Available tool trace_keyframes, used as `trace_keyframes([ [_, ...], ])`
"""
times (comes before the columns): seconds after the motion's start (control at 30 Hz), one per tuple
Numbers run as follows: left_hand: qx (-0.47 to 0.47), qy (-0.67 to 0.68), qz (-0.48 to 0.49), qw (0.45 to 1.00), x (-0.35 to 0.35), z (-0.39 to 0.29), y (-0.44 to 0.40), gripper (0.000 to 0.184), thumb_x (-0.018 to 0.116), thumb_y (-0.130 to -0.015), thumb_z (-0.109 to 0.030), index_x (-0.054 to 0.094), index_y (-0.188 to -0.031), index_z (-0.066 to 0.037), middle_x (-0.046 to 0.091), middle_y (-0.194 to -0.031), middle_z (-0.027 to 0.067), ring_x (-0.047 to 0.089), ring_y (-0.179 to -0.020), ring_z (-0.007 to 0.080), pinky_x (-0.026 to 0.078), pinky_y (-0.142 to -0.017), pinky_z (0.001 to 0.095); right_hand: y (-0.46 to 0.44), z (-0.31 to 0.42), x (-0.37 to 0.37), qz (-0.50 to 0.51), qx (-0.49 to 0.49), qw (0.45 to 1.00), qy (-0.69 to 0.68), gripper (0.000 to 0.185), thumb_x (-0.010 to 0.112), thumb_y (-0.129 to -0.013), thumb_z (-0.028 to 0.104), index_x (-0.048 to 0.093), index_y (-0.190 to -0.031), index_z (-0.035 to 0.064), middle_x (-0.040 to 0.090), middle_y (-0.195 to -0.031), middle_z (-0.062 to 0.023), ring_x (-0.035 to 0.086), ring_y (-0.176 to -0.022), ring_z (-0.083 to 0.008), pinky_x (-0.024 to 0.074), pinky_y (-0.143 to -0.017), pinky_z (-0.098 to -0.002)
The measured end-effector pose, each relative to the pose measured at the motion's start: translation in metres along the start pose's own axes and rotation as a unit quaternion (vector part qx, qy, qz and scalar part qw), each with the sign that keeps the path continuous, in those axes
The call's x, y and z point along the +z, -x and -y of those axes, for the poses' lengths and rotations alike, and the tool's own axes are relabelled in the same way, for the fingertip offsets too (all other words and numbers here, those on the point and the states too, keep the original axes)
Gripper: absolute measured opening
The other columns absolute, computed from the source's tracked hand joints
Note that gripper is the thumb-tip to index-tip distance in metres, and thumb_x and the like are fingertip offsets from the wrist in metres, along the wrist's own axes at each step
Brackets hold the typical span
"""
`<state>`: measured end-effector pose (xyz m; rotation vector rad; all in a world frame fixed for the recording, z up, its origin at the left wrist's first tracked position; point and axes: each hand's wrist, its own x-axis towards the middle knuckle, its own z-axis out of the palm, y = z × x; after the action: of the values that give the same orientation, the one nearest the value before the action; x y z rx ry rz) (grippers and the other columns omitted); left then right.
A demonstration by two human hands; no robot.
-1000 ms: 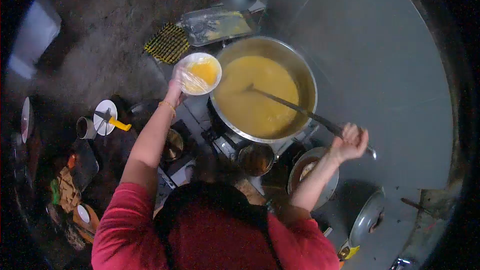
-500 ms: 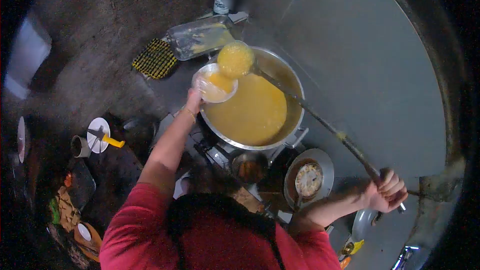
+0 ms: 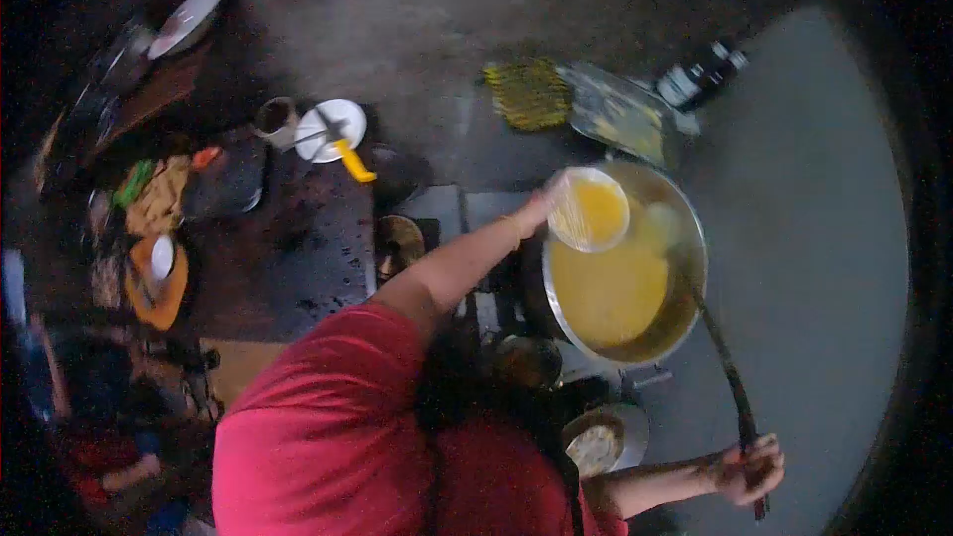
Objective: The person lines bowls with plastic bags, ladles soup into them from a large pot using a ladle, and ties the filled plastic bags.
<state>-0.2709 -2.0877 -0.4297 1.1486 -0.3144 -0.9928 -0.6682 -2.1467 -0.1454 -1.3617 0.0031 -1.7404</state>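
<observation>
My left hand (image 3: 556, 191) grips a white bowl (image 3: 599, 212) at its left side, over the upper left part of a big metal pot (image 3: 701, 263). Yellow liquid stands in the bowl, and more of the same yellow soup (image 3: 608, 293) fills the lower part of the pot. Low on the right, my right hand (image 3: 751, 469) is wrapped round the end of a long dark ladle (image 3: 730, 362). The ladle's shaft slants up over the pot's right rim; its head is blurred, inside the pot.
Beyond the pot lie a yellow-black textured mat (image 3: 528, 94), a clear tray (image 3: 617, 111) and a dark bottle (image 3: 703, 74). A yellow-handled knife (image 3: 352, 159) rests on a white plate (image 3: 332, 119) at left. Another person (image 3: 114, 471) is at lower left. Below the pot sits a pan (image 3: 635, 435).
The view has swung left, showing more of the left table and another person. The ladle head has left the bowl's edge and dropped into the pot. The bowl now looks fuller.
</observation>
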Motion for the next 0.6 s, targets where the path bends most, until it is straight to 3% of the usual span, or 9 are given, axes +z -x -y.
trace_keyframes([
  [0.03,0.010,0.002,-0.021,1.000,-0.016,0.002,0.003,0.067,0.037,-0.085,-0.058,0.040,-0.128,-0.007,0.045,-0.126,0.0079,0.041,-0.116,0.0176,0.030,-0.099,0.0326,0.009,-0.021,0.026,-0.113,-0.060,0.978,0.166,0.032,0.038,-0.085,0.014,0.036,-0.054,0.0076,0.036,-0.051,-0.0029,0.037,-0.052,-0.0128,0.0330,-0.059,-0.0256],
  [0.07,0.024,0.012,-0.018,0.999,-0.036,0.011,0.001,0.067,0.036,-0.085,-0.058,0.037,-0.130,-0.008,0.045,-0.125,0.0071,0.041,-0.115,0.0171,0.030,-0.098,0.0323,0.019,-0.051,-0.024,0.087,-0.096,0.943,0.306,0.019,0.047,-0.082,0.013,0.048,-0.067,0.0016,0.050,-0.061,-0.0062,0.048,-0.058,-0.0150,0.0414,-0.056,-0.0290],
  [0.13,-0.004,0.032,-0.011,0.999,-0.055,-0.039,0.059,0.066,0.033,-0.086,-0.058,0.033,-0.133,-0.011,0.044,-0.126,0.0048,0.041,-0.114,0.0153,0.030,-0.098,0.0313,0.039,-0.094,0.012,0.301,-0.109,0.898,0.302,0.013,0.062,-0.073,0.005,0.052,-0.080,0.0023,0.059,-0.074,-0.0066,0.056,-0.065,-0.0213,0.0502,-0.066,-0.0359],
  [0.17,0.006,0.036,-0.029,0.999,-0.078,-0.042,0.075,0.066,0.033,-0.086,-0.058,0.033,-0.133,-0.011,0.044,-0.126,0.0048,0.041,-0.114,0.0153,0.030,-0.098,0.0313,0.052,-0.106,0.048,0.348,-0.172,0.857,0.340,0.013,0.061,-0.071,0.001,0.049,-0.066,0.0024,0.053,-0.063,-0.0078,0.050,-0.057,-0.0174,0.0474,-0.063,-0.0307],
  [0.2,0.005,0.023,-0.030,0.999,-0.100,-0.038,0.089,0.064,0.033,-0.087,-0.057,0.035,-0.132,-0.011,0.045,-0.126,0.0047,0.042,-0.113,0.0146,0.031,-0.097,0.0309,0.052,-0.107,0.078,0.474,0.060,0.833,0.279,0.026,0.059,-0.069,-0.002,0.037,-0.055,0.0014,0.040,-0.054,-0.0089,0.040,-0.051,-0.0152,0.0385,-0.053,-0.0267],
  [0.23,0.003,0.013,-0.030,0.999,-0.124,-0.037,0.107,0.063,0.033,-0.087,-0.056,0.036,-0.131,-0.011,0.045,-0.125,0.0047,0.043,-0.111,0.0139,0.033,-0.097,0.0306,0.069,-0.124,0.107,0.467,0.051,0.839,0.275,0.032,0.057,-0.068,-0.003,0.029,-0.054,0.0014,0.028,-0.053,-0.0064,0.032,-0.050,-0.0155,0.0255,-0.048,-0.0268],
  [0.4,0.044,-0.078,-0.191,0.977,-0.257,-0.023,0.213,0.052,0.040,-0.087,-0.050,0.053,-0.117,-0.009,0.057,-0.110,0.0050,0.051,-0.099,0.0123,0.040,-0.088,0.0293,0.122,-0.239,0.114,0.540,0.026,0.764,0.353,0.031,0.066,-0.070,0.010,0.039,-0.058,0.0004,0.038,-0.055,-0.0055,0.037,-0.051,-0.0167,0.0315,-0.050,-0.0295],
  [0.47,0.004,-0.093,-0.264,0.960,-0.305,-0.016,0.257,0.052,0.041,-0.086,-0.051,0.057,-0.112,-0.009,0.061,-0.101,0.0049,0.053,-0.096,0.0127,0.041,-0.086,0.0296,0.135,-0.275,0.118,0.524,0.316,0.685,0.395,0.028,0.069,-0.071,0.018,0.049,-0.065,0.0000,0.046,-0.061,-0.0054,0.045,-0.056,-0.0192,0.0369,-0.055,-0.0294],
  [0.6,-0.042,-0.155,-0.359,0.919,-0.433,0.048,0.322,0.054,0.041,-0.086,-0.050,0.057,-0.110,-0.004,0.062,-0.097,0.0105,0.056,-0.093,0.0167,0.044,-0.080,0.0335,0.154,-0.283,0.175,0.561,0.305,0.618,0.459,0.026,0.067,-0.075,0.021,0.054,-0.073,-0.0013,0.051,-0.068,-0.0078,0.050,-0.064,-0.0225,0.0395,-0.058,-0.0301],
])
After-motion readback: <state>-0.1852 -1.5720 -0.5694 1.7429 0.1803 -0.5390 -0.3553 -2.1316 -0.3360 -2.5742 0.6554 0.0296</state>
